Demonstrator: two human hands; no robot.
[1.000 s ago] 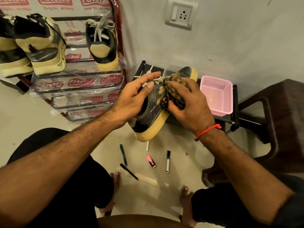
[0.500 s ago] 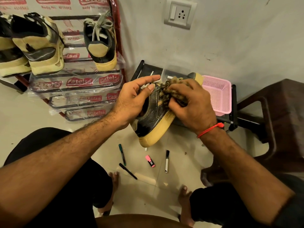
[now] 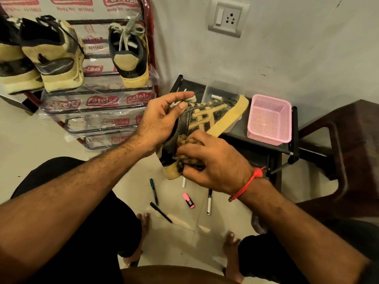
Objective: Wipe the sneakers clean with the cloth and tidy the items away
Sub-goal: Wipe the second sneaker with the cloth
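Black sneaker with tan stripes and sole, held above the floor just left of the pink basket; left hand grips its collar and laces; right hand curls round a patterned cloth against its heel; 1 pink highlighter lies below.

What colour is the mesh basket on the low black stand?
Pink; the basket shows clearly in the head view.

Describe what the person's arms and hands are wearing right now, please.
Both forearms are bare and hairy, with no sleeves and no gloves. The right hand has a red thread bracelet tied at the wrist, knotted with a loose end. The left hand wears nothing visible.
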